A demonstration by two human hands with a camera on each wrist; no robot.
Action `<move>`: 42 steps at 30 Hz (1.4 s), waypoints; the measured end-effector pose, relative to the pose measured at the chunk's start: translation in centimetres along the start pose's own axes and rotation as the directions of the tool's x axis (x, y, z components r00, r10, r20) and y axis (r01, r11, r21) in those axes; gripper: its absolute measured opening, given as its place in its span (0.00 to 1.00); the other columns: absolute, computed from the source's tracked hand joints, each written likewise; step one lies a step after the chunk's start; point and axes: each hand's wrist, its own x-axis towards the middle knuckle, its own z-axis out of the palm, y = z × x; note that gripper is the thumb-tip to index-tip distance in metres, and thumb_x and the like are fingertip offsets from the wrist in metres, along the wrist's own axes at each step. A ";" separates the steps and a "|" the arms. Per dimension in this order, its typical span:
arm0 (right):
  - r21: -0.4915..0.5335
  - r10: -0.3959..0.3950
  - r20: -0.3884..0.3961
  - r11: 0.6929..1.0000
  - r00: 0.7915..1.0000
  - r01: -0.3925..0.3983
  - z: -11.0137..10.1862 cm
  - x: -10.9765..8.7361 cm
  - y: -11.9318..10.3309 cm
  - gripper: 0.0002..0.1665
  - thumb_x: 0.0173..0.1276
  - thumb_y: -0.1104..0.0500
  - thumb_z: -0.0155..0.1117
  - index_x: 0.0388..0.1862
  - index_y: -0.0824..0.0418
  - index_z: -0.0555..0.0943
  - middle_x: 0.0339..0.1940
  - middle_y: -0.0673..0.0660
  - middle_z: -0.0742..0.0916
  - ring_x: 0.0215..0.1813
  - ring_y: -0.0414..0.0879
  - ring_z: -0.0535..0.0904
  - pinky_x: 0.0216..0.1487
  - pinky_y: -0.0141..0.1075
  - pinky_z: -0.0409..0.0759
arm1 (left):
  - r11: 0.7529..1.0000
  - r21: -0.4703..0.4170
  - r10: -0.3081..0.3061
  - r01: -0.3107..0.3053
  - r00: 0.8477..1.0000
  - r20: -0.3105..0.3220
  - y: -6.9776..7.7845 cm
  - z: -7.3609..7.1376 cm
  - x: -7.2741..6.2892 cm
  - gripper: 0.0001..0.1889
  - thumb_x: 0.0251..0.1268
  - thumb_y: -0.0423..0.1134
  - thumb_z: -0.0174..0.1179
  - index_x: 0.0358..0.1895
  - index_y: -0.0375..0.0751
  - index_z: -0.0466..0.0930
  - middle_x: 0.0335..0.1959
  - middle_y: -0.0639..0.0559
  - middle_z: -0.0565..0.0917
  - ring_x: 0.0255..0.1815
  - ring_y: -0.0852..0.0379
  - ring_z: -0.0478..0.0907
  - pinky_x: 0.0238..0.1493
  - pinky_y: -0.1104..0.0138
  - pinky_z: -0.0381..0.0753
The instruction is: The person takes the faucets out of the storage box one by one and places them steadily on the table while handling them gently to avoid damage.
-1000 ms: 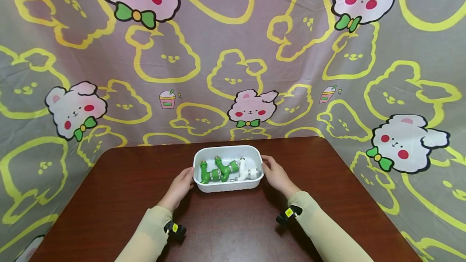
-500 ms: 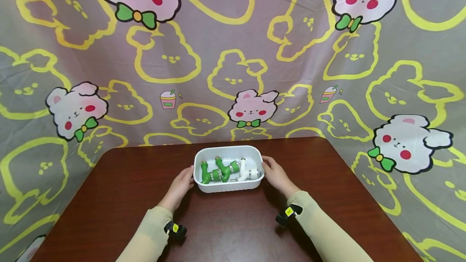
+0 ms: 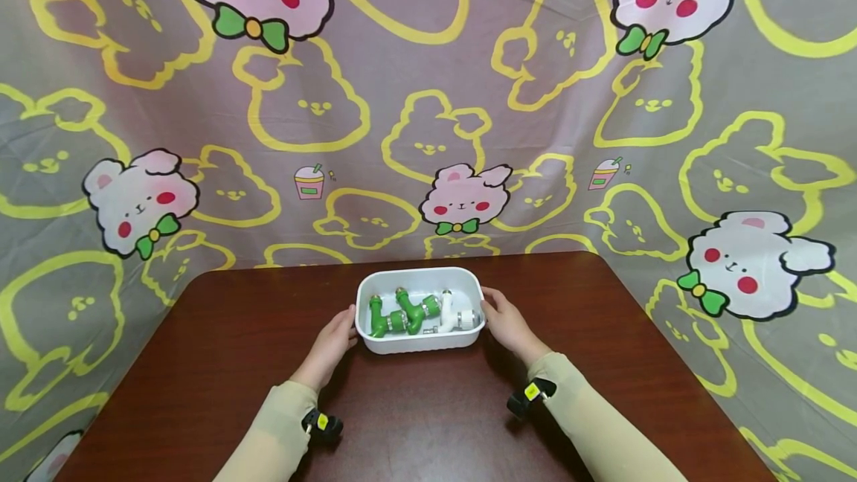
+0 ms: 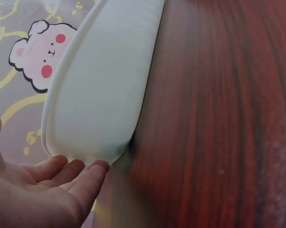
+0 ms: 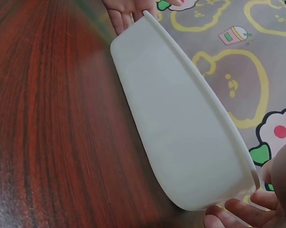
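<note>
A white rectangular tray (image 3: 420,346) sits on the table, holding two green taps, the left one (image 3: 379,326) and the middle one (image 3: 415,315), beside a white tap (image 3: 446,315). The taps have metal fittings. At the tray's left end, my left hand (image 3: 332,341) touches the wall with extended fingertips; in the left wrist view its thumb stands apart from the tray (image 4: 97,80). Against the opposite end rest the fingers of my right hand (image 3: 509,324), nearly straight in the right wrist view, its thumb close to the rim. The wrist views show only the tray's outer wall.
The dark brown wooden table (image 3: 428,415) extends around the tray. Behind it and along both sides hangs a grey cloth (image 3: 375,117) printed with cartoon animals. Each sleeved forearm wears a black wrist device, the left one (image 3: 323,424) and the right one (image 3: 531,395).
</note>
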 end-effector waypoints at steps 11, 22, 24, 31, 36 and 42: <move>0.001 -0.011 -0.002 1.000 1.000 0.011 0.1 -0.1 0.2 0.27 0.83 0.60 0.49 0.76 0.66 0.67 0.62 0.69 0.82 0.48 0.53 0.83 0.46 0.38 0.84 | 1.000 -0.027 0.003 -0.003 1.000 0.016 0.3 0.1 -0.3 0.35 0.87 0.53 0.35 0.78 0.24 0.53 0.77 0.25 0.60 0.76 0.28 0.64 0.75 0.43 0.67; -0.021 -0.014 0.008 1.000 1.000 0.014 0.0 -0.3 -0.1 0.28 0.83 0.60 0.49 0.77 0.67 0.66 0.66 0.70 0.80 0.52 0.54 0.84 0.51 0.43 0.85 | 1.000 -0.012 0.016 -0.016 1.000 0.016 0.2 0.2 -0.4 0.37 0.86 0.55 0.36 0.79 0.25 0.53 0.77 0.25 0.61 0.76 0.29 0.64 0.76 0.44 0.66; -0.026 -0.019 0.006 0.999 1.000 0.019 0.0 -0.3 -0.1 0.28 0.83 0.60 0.49 0.77 0.67 0.66 0.67 0.70 0.80 0.53 0.54 0.83 0.52 0.43 0.85 | 1.000 -0.012 0.017 -0.017 1.000 0.018 0.1 0.2 -0.4 0.37 0.86 0.56 0.36 0.79 0.25 0.52 0.77 0.24 0.60 0.76 0.29 0.64 0.76 0.44 0.66; -0.043 -0.018 0.000 0.999 1.000 0.018 0.0 -0.6 -0.2 0.28 0.82 0.60 0.50 0.77 0.67 0.67 0.67 0.70 0.80 0.48 0.53 0.84 0.49 0.42 0.85 | 1.000 -0.009 0.018 -0.017 1.000 0.023 0.3 0.1 -0.7 0.38 0.86 0.56 0.35 0.79 0.24 0.52 0.77 0.24 0.60 0.76 0.28 0.64 0.76 0.43 0.66; -0.040 -0.001 0.002 0.999 1.000 0.001 0.0 -0.9 -0.4 0.28 0.82 0.59 0.50 0.77 0.66 0.67 0.69 0.70 0.78 0.48 0.52 0.85 0.50 0.44 0.85 | 1.000 -0.009 0.005 -0.005 1.000 0.021 0.2 0.1 -0.8 0.38 0.86 0.56 0.36 0.79 0.24 0.52 0.78 0.25 0.59 0.77 0.29 0.64 0.76 0.44 0.66; -0.049 -0.005 -0.004 0.999 1.000 0.005 0.0 -1.0 -0.3 0.28 0.82 0.58 0.51 0.76 0.66 0.68 0.67 0.70 0.80 0.44 0.52 0.85 0.49 0.44 0.85 | 1.000 -0.002 0.018 -0.018 1.000 0.021 0.0 0.1 -1.0 0.36 0.86 0.55 0.36 0.78 0.25 0.54 0.77 0.25 0.61 0.76 0.29 0.65 0.75 0.44 0.67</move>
